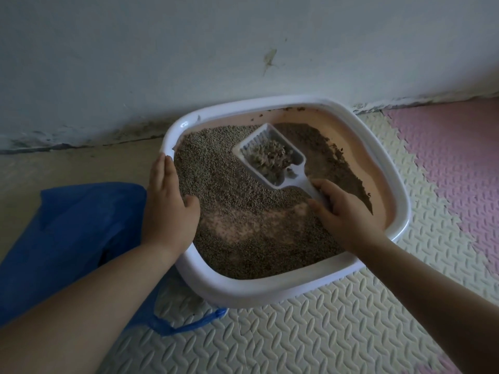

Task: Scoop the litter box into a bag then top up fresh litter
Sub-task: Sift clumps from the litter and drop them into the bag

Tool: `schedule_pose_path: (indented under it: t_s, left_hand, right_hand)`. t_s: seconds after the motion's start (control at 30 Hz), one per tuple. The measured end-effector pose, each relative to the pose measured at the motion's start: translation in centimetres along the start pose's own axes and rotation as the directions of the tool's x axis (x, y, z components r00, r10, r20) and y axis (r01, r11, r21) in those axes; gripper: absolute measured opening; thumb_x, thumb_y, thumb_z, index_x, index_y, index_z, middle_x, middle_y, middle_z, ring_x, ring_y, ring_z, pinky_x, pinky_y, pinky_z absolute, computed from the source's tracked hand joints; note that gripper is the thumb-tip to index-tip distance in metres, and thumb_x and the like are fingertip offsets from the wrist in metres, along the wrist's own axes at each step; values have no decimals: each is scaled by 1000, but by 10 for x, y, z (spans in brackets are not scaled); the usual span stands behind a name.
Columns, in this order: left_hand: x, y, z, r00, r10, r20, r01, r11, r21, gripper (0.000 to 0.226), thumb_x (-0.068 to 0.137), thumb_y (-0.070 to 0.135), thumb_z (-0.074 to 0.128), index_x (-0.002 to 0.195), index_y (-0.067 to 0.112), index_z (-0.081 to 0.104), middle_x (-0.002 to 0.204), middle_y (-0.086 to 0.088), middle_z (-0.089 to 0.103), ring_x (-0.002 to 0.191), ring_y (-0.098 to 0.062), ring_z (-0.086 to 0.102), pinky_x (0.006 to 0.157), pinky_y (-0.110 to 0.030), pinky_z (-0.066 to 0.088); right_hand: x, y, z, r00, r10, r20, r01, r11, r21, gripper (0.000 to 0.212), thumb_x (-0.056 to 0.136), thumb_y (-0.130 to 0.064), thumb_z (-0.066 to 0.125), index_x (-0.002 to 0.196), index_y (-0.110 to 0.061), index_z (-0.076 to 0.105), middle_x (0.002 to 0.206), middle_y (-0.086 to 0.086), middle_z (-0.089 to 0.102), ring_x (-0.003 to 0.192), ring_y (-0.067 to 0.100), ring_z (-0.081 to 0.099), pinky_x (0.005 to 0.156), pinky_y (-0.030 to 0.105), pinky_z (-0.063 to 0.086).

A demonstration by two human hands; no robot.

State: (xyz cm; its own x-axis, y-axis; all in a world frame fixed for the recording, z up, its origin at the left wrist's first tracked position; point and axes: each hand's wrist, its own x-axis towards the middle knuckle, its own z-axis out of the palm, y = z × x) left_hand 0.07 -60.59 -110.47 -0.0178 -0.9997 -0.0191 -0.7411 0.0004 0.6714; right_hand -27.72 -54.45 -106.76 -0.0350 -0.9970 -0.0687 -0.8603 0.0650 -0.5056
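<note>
A litter box [272, 294] of smooth white plastic has a glossy rolled rim, while its pinkish inner wall is dull and crusted grey-brown. Inside the box, coarse, matt grey-brown litter [216, 168] lies loose, thinning to a dusty film near the middle. A slotted scoop [297, 171] of white, faintly translucent plastic carries a rough clump [270, 155]. Left of the box is a bag [73, 225] of thin, crinkled blue plastic film with a soft sheen. Under and right of the box lies foam matting [297, 333] in cream and pink, embossed with a raised tread. Behind the box stands a matt painted wall [216, 49], scuffed and stained.
</note>
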Motion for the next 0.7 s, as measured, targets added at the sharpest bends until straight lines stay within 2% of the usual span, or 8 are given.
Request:
schedule_pose_path:
  t_s: [0.07, 0.3, 0.4, 0.5, 0.7]
  left_hand:
    - [1, 0, 0, 1000, 5, -3, -5, 1000, -2, 72, 96, 15, 44, 154, 18, 2, 160, 10, -8, 147, -14, 5, 113, -30, 21]
    - [1, -1, 1, 1000, 4, -5, -4, 1000, -7, 72, 96, 15, 44, 154, 18, 2, 160, 10, -8, 147, -14, 5, 113, -30, 23]
    - [1, -2, 2, 1000, 4, -3, -4, 1000, -16, 72, 96, 15, 44, 154, 19, 2, 160, 11, -9, 147, -13, 5, 111, -27, 21]
    - [1, -2, 2, 1000, 8, -5, -8, 1000, -17, 72, 95, 14, 44, 154, 18, 3, 160, 10, -8, 147, -13, 4, 111, -25, 19]
    - [1, -1, 3, 1000, 10, -7, -10, 1000, -8, 72, 96, 13, 44, 154, 18, 2, 160, 10, -9, 147, -12, 4, 107, -20, 16]
  right_hand:
    - [-1, -1, -1, 1000, -7, 13, 7, 1000, -10, 27, 95, -29, 54, 121, -28, 54, 82, -3, 66, 70, 11, 60, 62, 25, 44]
    - [-3, 4, 2, 999, 33, 6, -33, 999, -17, 26, 94, -30, 54, 120, -28, 53, 73, -16, 57, 63, -3, 53, 54, 11, 34]
    - [-3, 4, 3, 999, 26, 23, -24, 998, -57, 25, 94, -32, 54, 118, -28, 54, 71, -13, 58, 63, -1, 54, 54, 18, 37]
    - [-2, 3, -1, 997, 79, 4, -79, 994, -80, 25, 94, -34, 53, 118, -29, 55, 69, -11, 59, 62, 0, 53, 51, 18, 33]
    - [17, -11, -6, 985, 143, 94, -130, 984, -125, 18, 95, -29, 52, 109, -26, 63, 67, -9, 60, 58, 7, 56, 49, 22, 34]
